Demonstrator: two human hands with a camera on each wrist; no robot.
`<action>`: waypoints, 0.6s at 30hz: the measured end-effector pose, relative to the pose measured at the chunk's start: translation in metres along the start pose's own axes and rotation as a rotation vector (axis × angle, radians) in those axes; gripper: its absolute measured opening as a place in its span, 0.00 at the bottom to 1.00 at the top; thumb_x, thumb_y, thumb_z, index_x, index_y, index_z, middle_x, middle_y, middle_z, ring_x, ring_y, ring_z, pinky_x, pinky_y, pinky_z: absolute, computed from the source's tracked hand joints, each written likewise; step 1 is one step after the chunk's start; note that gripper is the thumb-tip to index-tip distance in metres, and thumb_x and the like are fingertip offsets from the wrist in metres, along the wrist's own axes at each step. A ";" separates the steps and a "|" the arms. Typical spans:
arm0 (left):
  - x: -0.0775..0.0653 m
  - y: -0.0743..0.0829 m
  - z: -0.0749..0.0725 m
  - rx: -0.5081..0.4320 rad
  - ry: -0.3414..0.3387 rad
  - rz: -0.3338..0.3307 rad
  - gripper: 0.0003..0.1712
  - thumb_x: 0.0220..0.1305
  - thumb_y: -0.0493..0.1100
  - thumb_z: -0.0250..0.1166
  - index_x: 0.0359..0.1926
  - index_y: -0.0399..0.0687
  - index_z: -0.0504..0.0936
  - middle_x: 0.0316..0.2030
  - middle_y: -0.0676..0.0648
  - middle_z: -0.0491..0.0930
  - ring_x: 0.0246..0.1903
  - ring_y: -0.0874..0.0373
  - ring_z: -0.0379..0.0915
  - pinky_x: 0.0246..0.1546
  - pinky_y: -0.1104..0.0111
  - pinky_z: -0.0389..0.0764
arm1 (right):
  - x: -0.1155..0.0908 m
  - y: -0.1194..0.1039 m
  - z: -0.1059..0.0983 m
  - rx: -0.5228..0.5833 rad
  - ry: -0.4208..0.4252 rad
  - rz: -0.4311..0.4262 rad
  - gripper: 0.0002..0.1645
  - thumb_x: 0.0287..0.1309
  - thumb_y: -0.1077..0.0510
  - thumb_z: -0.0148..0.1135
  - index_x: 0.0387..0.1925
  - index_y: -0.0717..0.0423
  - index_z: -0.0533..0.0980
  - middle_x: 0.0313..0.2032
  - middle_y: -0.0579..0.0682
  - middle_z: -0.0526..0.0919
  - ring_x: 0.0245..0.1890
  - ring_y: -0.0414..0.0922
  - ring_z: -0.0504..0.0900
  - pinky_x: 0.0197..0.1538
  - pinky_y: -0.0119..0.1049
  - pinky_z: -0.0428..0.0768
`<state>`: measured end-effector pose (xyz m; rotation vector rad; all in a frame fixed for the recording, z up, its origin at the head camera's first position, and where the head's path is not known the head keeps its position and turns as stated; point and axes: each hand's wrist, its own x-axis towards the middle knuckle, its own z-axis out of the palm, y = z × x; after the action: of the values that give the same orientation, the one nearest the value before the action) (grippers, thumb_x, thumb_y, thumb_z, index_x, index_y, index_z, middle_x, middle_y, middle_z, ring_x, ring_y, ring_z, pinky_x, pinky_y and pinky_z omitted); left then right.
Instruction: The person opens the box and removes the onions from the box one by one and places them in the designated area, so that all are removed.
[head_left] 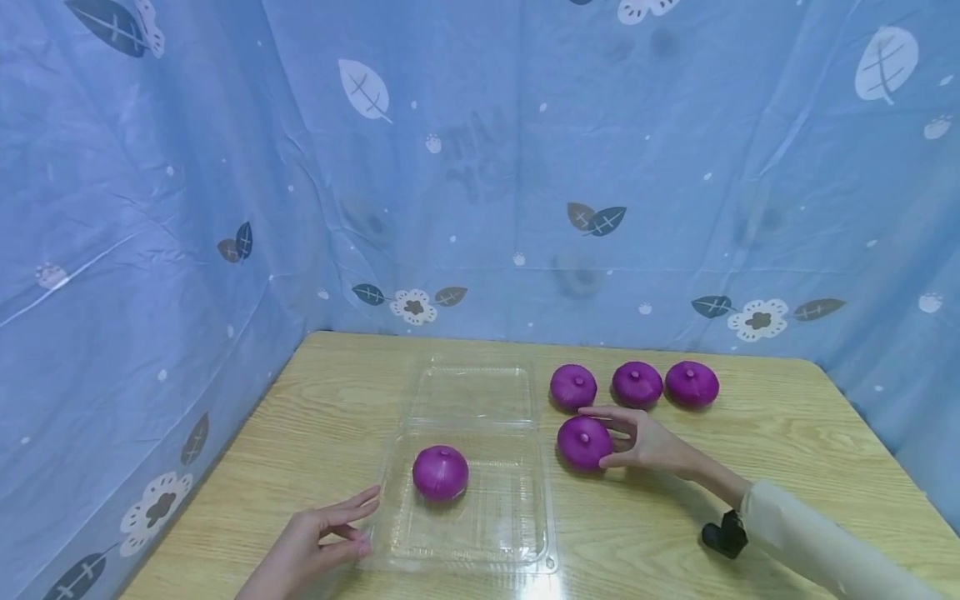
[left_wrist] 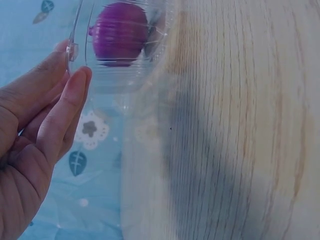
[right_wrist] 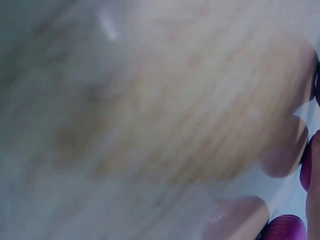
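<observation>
My right hand (head_left: 648, 442) grips a purple onion (head_left: 583, 442) from its right side, thumb near me and fingers behind; whether it touches the table cannot be told. In the right wrist view only part of a finger (right_wrist: 314, 195) shows at the right edge. A lidded clear plastic box (head_left: 550, 533) lies opened out on the table, its lid (head_left: 472, 392) folded back. Inside its base, toward the left, sits another purple onion (head_left: 440, 473). My left hand (head_left: 315, 537) touches the box's left edge with fairly straight, spread fingertips, seen also in the left wrist view (left_wrist: 45, 115).
Behind the right hand three more purple onions stand in a row: one at left (head_left: 573, 387), one in the middle (head_left: 637, 384) and one at right (head_left: 692, 384). A blue patterned curtain (head_left: 495, 208) hangs behind the wooden table (head_left: 780, 433). A black device (head_left: 725, 535) is at the right wrist.
</observation>
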<state>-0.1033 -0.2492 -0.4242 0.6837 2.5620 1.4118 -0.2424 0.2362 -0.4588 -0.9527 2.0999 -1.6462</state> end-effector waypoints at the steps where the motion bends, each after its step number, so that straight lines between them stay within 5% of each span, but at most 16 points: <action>1: 0.000 0.000 0.000 -0.001 0.000 0.000 0.29 0.62 0.41 0.65 0.58 0.26 0.71 0.60 0.27 0.66 0.36 0.67 0.78 0.37 0.65 0.84 | 0.000 0.000 0.000 -0.003 0.006 -0.001 0.46 0.49 0.66 0.71 0.67 0.67 0.60 0.66 0.69 0.62 0.62 0.32 0.67 0.59 0.32 0.72; 12: -0.001 -0.002 0.000 0.003 0.001 0.034 0.28 0.62 0.41 0.66 0.56 0.25 0.73 0.59 0.28 0.67 0.35 0.66 0.78 0.38 0.76 0.81 | -0.001 0.002 0.002 -0.031 0.036 -0.021 0.43 0.50 0.67 0.70 0.67 0.66 0.61 0.65 0.67 0.65 0.62 0.35 0.68 0.59 0.31 0.72; 18: 0.000 -0.001 0.000 0.005 0.000 0.017 0.28 0.62 0.41 0.65 0.57 0.25 0.72 0.59 0.27 0.67 0.35 0.67 0.78 0.38 0.73 0.82 | -0.001 -0.004 -0.003 -0.029 0.057 -0.041 0.43 0.51 0.66 0.70 0.66 0.70 0.60 0.66 0.69 0.62 0.65 0.53 0.65 0.59 0.34 0.73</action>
<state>-0.1038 -0.2495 -0.4244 0.7082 2.5664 1.4116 -0.2420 0.2382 -0.4545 -0.9760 2.1605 -1.6859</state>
